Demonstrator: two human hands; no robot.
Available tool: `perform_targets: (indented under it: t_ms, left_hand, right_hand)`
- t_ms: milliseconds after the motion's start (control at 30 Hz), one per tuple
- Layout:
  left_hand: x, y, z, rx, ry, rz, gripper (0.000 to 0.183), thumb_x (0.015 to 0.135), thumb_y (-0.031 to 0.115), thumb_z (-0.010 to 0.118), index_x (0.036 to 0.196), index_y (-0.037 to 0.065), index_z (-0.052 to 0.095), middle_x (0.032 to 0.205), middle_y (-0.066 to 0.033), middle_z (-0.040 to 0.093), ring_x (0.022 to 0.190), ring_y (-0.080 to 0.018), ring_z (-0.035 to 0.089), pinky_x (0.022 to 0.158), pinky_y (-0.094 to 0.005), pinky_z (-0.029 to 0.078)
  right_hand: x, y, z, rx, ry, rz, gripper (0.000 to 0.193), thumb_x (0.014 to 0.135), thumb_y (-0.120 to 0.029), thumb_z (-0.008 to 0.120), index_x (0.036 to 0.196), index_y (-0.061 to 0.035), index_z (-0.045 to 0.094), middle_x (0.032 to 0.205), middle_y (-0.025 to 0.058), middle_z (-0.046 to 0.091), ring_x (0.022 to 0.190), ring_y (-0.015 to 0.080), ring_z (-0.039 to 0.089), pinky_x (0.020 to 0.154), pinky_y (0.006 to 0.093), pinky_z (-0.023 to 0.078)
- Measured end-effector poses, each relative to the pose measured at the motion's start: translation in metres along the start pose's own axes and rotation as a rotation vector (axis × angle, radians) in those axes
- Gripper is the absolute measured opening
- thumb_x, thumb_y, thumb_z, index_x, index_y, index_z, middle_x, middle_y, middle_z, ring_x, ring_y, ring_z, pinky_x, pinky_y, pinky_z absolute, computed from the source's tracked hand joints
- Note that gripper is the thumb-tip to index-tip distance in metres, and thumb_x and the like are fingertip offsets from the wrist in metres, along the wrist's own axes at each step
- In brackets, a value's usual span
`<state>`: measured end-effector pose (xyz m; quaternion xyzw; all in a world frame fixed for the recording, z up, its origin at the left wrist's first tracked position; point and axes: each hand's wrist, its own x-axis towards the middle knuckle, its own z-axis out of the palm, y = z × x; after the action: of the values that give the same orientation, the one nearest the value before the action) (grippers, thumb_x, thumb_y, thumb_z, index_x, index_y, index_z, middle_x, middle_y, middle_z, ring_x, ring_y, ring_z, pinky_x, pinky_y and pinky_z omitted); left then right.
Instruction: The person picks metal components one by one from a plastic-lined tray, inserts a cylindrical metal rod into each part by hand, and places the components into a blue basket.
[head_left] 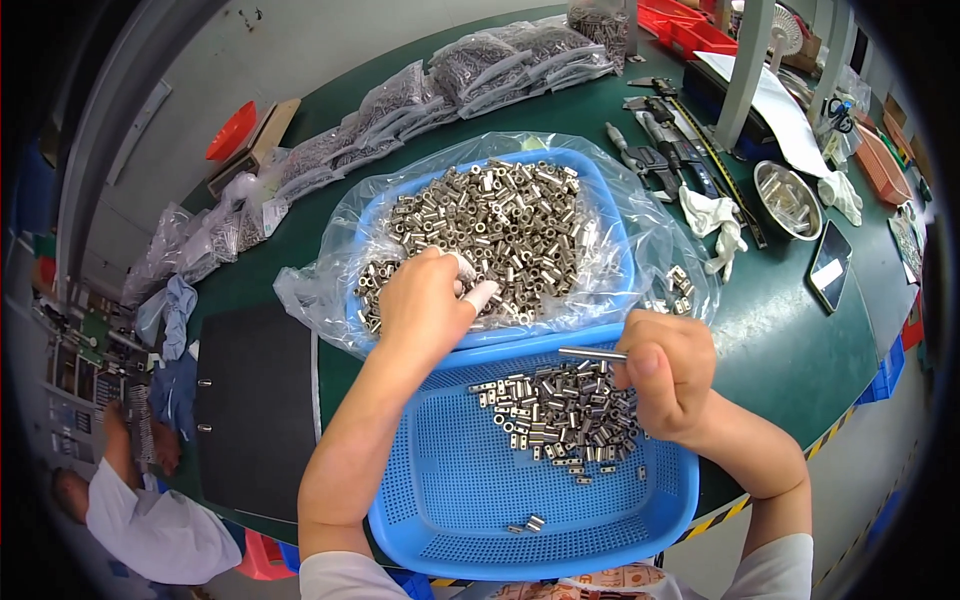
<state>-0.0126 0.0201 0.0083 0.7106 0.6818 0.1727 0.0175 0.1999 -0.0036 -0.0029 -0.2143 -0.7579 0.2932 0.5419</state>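
Note:
My left hand (428,303) reaches into the far blue basket (606,200), over a heap of small metal sleeves (500,225). White covers sit on its thumb and a finger; those two are apart, and no part shows between them. In my closed right hand (672,368) is a thin metal rod (592,353), pointing left above the near blue basket (420,470). That perforated basket holds a smaller pile of metal sleeves (570,415), some with a hole in the side. A few loose ones lie near its front wall.
Clear plastic (330,270) lines the far basket. Bagged parts (480,65) line the table's back. A black folder (255,410) lies left; calipers (670,140), white gloves (708,212), a metal bowl (788,200) and a phone (830,265) lie right. Another person (160,525) works at far left.

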Motion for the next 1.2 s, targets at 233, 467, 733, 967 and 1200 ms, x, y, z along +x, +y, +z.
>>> perform_targets:
  t_ms: [233, 467, 733, 967, 1200]
  left_hand:
    - [-0.001, 0.002, -0.007, -0.082, -0.103, -0.026, 0.014, 0.07, 0.016, 0.064, 0.073, 0.003, 0.059, 0.068, -0.0078, 0.054, 0.062, -0.0205, 0.054, 0.055, -0.0322, 0.043]
    - [-0.014, 0.017, -0.009, -1.201, -0.268, -0.079, 0.015, 0.075, 0.004, 0.057, 0.09, 0.002, 0.052, 0.078, -0.0033, 0.054, 0.068, -0.0078, 0.051, 0.061, -0.0213, 0.043]
    - [-0.025, 0.026, -0.014, -1.452, -0.42, 0.034, 0.018, 0.077, 0.004, 0.056, 0.094, 0.001, 0.052, 0.084, -0.0058, 0.055, 0.078, -0.0122, 0.054, 0.069, -0.0241, 0.046]
    - [-0.028, 0.027, -0.013, -1.465, -0.433, 0.007, 0.018, 0.075, 0.0, 0.057, 0.093, -0.002, 0.053, 0.086, -0.0071, 0.056, 0.079, -0.0143, 0.057, 0.071, -0.0255, 0.047]
    - [-0.031, 0.024, -0.015, -1.356, -0.314, 0.041, 0.017, 0.073, -0.004, 0.058, 0.09, -0.003, 0.054, 0.082, -0.0086, 0.058, 0.076, -0.0149, 0.058, 0.07, -0.0251, 0.048]
  right_hand:
    - [0.003, -0.003, 0.0, -0.029, -0.012, 0.037, 0.017, 0.078, -0.007, 0.05, 0.061, -0.0012, 0.05, 0.05, 0.0074, 0.044, 0.039, 0.021, 0.042, 0.037, 0.0296, 0.032]
    - [0.005, -0.005, -0.001, -0.126, 0.001, 0.101, 0.015, 0.077, -0.006, 0.05, 0.063, -0.0008, 0.049, 0.05, 0.0103, 0.045, 0.041, 0.0249, 0.045, 0.038, 0.032, 0.033]
    - [0.004, -0.002, -0.002, -0.109, -0.037, 0.104, 0.018, 0.079, -0.01, 0.048, 0.064, -0.0014, 0.05, 0.051, 0.0109, 0.046, 0.044, 0.027, 0.047, 0.04, 0.0334, 0.035]
    - [0.003, -0.002, -0.003, -0.159, -0.05, 0.096, 0.017, 0.078, -0.01, 0.049, 0.064, -0.0021, 0.05, 0.051, 0.0103, 0.046, 0.043, 0.0267, 0.048, 0.039, 0.0333, 0.035]
    - [0.007, -0.004, 0.004, -0.253, -0.073, 0.091, 0.017, 0.077, -0.013, 0.053, 0.064, -0.0034, 0.05, 0.05, 0.0094, 0.047, 0.041, 0.0271, 0.048, 0.037, 0.034, 0.036]
